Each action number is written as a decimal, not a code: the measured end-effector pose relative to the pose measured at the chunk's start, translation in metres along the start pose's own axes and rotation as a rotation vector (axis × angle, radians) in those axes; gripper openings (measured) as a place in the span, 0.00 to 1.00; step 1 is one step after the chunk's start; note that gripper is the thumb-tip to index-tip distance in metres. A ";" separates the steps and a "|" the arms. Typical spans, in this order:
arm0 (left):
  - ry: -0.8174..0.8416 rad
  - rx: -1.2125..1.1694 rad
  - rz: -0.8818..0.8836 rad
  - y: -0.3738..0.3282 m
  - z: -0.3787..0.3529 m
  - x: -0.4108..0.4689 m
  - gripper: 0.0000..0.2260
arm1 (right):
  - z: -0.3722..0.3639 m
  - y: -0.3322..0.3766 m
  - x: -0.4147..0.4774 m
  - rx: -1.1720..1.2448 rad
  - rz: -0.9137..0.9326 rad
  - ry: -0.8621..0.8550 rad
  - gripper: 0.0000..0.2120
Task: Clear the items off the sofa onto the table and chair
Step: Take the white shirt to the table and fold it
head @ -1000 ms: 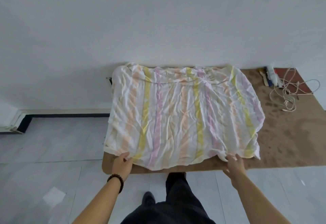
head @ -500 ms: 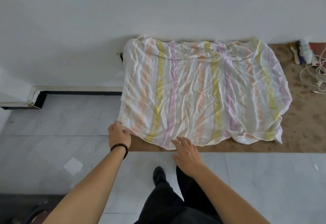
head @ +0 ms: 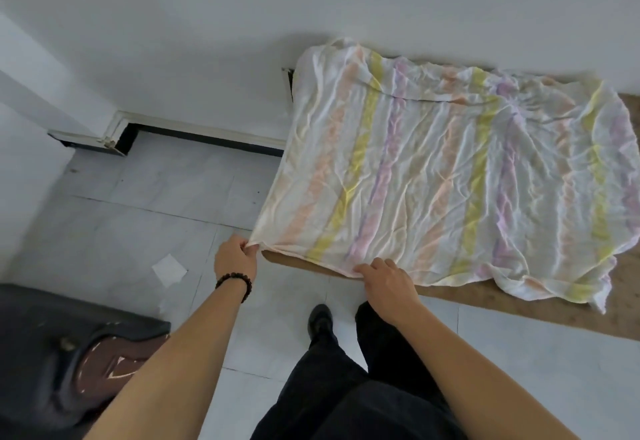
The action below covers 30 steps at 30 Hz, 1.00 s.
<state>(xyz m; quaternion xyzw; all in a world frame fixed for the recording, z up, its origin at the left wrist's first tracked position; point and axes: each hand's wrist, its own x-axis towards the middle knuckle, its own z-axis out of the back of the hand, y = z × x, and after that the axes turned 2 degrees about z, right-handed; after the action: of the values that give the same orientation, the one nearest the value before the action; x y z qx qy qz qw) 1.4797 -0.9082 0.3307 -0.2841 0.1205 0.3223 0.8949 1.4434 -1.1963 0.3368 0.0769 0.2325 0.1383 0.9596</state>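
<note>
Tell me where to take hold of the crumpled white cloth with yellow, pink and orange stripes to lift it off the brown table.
Grip the striped cloth along its near hem, coming from the table's front edge. That hem overhangs the brown table slightly, so fingers can slip under it. The left hand already pinches the near left corner; the right hand rests on the hem further along. Pinching there probably lifts it evenly.

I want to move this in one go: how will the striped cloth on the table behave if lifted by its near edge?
The striped cloth is thin and heavily creased, so it will likely hang limp and sag. It looks light: the left hand pinches its corner with fingertips only. Spread over the table, it will probably drag and bunch; the right hand resting on the edge could help gather it.
</note>
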 end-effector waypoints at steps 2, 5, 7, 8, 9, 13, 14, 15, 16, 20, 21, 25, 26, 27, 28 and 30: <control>0.001 0.039 -0.011 0.021 0.004 -0.011 0.08 | 0.000 0.004 0.002 -0.002 0.011 0.011 0.19; 0.059 0.133 0.023 0.045 0.004 -0.024 0.08 | -0.001 0.004 0.002 -0.012 0.009 0.034 0.17; 0.121 0.229 0.044 0.047 0.003 -0.030 0.07 | 0.000 0.002 0.001 0.008 0.012 0.065 0.16; 0.139 0.269 0.040 0.043 0.002 -0.031 0.08 | 0.003 -0.001 0.000 0.032 0.012 0.084 0.16; 0.141 0.290 0.015 0.036 0.000 -0.033 0.12 | 0.006 -0.003 -0.002 0.067 0.011 0.104 0.16; 0.112 0.266 -0.264 -0.009 -0.018 -0.040 0.25 | 0.021 -0.024 -0.020 0.218 -0.051 0.124 0.19; 0.144 0.264 -0.348 -0.024 -0.025 -0.042 0.26 | 0.024 -0.033 -0.027 0.241 -0.093 0.103 0.19; 0.201 0.271 -0.425 -0.039 -0.034 -0.045 0.26 | 0.027 -0.043 -0.035 0.257 -0.143 0.077 0.20; 0.271 0.291 -0.498 -0.055 -0.044 -0.049 0.26 | 0.030 -0.056 -0.044 0.271 -0.202 0.050 0.21; 0.496 0.493 -0.733 -0.113 -0.089 -0.074 0.31 | 0.037 -0.121 -0.081 0.324 -0.465 0.014 0.25; 0.519 0.535 -0.771 -0.125 -0.100 -0.083 0.32 | 0.037 -0.138 -0.090 0.318 -0.512 0.018 0.27; 0.498 0.589 -0.912 -0.163 -0.142 -0.119 0.30 | 0.023 -0.207 -0.120 0.283 -0.688 -0.080 0.34; 0.482 0.565 -0.929 -0.172 -0.153 -0.128 0.28 | 0.019 -0.224 -0.125 0.290 -0.741 -0.119 0.35; 0.470 0.543 -0.924 -0.180 -0.164 -0.138 0.27 | 0.015 -0.242 -0.129 0.303 -0.782 -0.150 0.35; 0.462 0.526 -0.900 -0.189 -0.175 -0.148 0.26 | 0.012 -0.261 -0.133 0.320 -0.800 -0.164 0.34; 0.452 0.516 -0.844 -0.204 -0.196 -0.171 0.24 | 0.009 -0.299 -0.138 0.340 -0.758 -0.151 0.31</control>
<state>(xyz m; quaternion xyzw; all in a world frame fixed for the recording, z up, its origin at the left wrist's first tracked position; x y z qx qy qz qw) 1.4745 -1.2383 0.3278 -0.1411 0.2606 -0.1743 0.9391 1.3983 -1.5227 0.3395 0.1529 0.1927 -0.2708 0.9307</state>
